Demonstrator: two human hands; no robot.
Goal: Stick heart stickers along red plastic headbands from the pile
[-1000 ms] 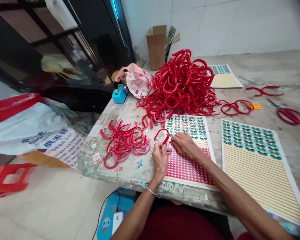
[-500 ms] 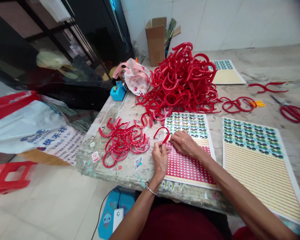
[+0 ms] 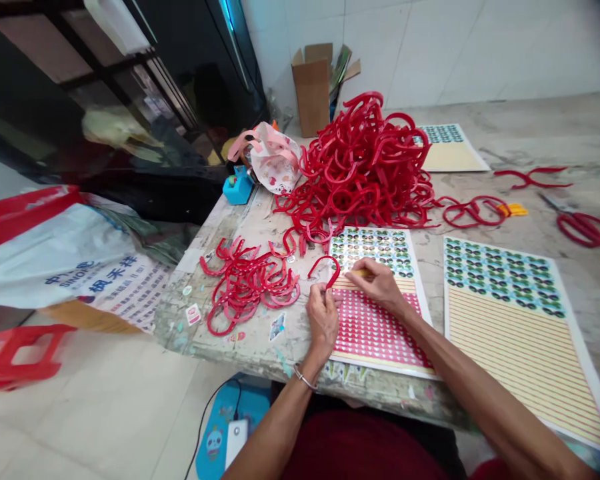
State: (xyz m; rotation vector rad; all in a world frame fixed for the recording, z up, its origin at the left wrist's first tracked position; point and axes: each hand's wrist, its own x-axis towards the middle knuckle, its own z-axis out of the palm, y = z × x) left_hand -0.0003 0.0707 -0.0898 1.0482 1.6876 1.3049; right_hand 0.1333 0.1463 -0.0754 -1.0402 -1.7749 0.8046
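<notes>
My left hand (image 3: pixel 323 320) pinches one end of a curved red headband (image 3: pixel 336 270), its arch standing up over the left edge of a sticker sheet (image 3: pixel 375 327). That sheet has green and blue motifs at the top and rows of hearts on red strips below. Above the sheet, my right hand (image 3: pixel 377 283) is closed, thumb and fingertips together close to the headband. Something small and yellowish shows under its fingers; its kind is unclear. Left of my hands lies a loose heap of headbands (image 3: pixel 253 283), some with patterned strips on them.
A tall pile of red headbands (image 3: pixel 365 170) rises at the back. To the right are another sticker sheet (image 3: pixel 520 333), red-handled scissors (image 3: pixel 587 227) and a yellow piece (image 3: pixel 516 210). A blue tape dispenser (image 3: pixel 238 189) and a pink-handled bag (image 3: pixel 275 160) stand at the table's left edge.
My right hand has lifted and turned slightly, so the yellowish thing beneath its fingers now shows. My left hand keeps the headband in almost the same place.
</notes>
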